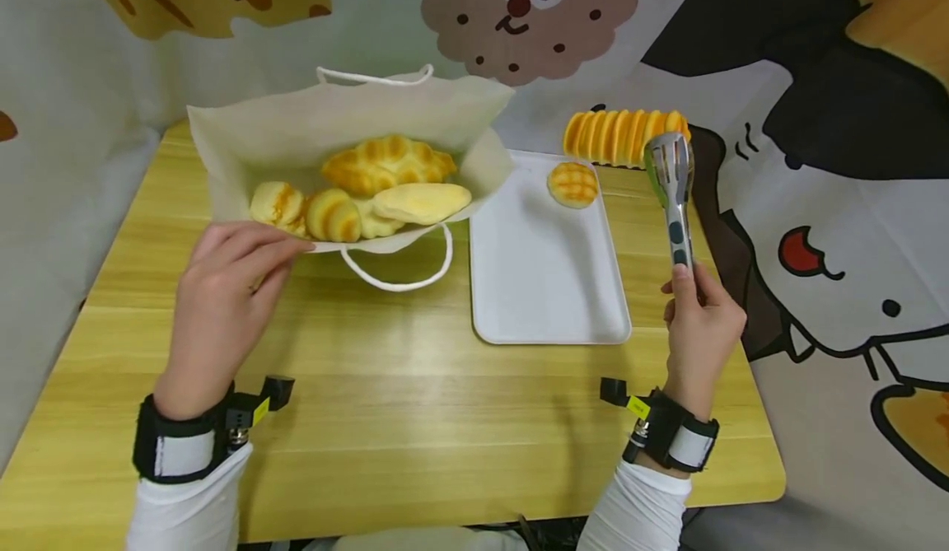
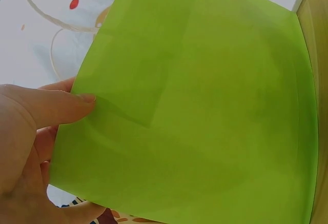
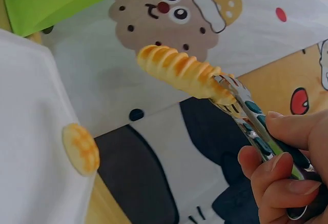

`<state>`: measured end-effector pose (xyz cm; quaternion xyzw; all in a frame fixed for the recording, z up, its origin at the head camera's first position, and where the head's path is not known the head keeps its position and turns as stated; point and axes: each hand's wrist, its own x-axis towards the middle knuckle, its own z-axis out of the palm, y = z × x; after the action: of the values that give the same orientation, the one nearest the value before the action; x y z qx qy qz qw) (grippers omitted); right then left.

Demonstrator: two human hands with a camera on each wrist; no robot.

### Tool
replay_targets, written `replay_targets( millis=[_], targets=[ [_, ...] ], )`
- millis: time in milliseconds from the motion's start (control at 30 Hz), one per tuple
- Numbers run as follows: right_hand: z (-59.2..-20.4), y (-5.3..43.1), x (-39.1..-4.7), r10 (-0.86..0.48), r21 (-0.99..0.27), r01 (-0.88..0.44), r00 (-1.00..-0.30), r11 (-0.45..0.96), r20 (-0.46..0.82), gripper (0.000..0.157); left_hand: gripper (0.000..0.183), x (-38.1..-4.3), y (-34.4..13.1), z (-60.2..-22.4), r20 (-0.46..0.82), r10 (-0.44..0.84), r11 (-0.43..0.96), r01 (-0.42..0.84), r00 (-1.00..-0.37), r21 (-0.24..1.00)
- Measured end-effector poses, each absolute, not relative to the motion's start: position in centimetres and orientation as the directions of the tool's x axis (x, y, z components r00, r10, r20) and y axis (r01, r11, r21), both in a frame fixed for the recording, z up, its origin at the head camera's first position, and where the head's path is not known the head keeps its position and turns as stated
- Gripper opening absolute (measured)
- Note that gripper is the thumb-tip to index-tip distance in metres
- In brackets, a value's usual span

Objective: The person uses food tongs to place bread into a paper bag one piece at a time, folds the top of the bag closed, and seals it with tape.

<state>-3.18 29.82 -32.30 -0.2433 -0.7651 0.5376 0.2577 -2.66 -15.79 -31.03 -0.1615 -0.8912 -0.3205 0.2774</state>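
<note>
My left hand [image 1: 233, 296] pinches the near rim of a paper bag [image 1: 348, 106], green on the outside and pale inside, as the left wrist view shows with its green side [image 2: 205, 106]. Several bread pieces lie in the bag, among them a browned loaf [image 1: 390, 164] and a pale oval bun [image 1: 423, 203]. With my right hand [image 1: 704, 329] I hold metal tongs [image 1: 676, 197] by the handle. Their tips grip one end of a long ridged bread [image 3: 179, 70], raised off the table. A round bun [image 1: 573, 185] with a grid pattern sits on the white tray [image 1: 549, 287].
The bag's white cord handles [image 1: 400, 286] loop out at front and back. Under everything is a wooden table [image 1: 415, 427]. A cloth with cartoon prints [image 1: 838, 271] hangs behind and to the right. The tray stands just right of the bag.
</note>
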Motion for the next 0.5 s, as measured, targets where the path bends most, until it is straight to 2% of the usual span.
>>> replay_targets(
  millis=[200, 500],
  targets=[
    [-31.0, 29.3, -3.0, 0.664, -0.965, -0.018, -0.722, 0.262, 0.193, 0.025, 0.015, -2.6, -16.1, -30.9, 0.590, 0.130, 0.751, 0.467, -0.797, 0.467],
    [-29.0, 27.9, -2.3, 0.637, -0.933, -0.292, -0.683, 0.210, 0.357, 0.020, 0.016, -3.0, -16.0, -30.9, 0.607, 0.098, 0.735, 0.469, -0.789, 0.490]
  ],
)
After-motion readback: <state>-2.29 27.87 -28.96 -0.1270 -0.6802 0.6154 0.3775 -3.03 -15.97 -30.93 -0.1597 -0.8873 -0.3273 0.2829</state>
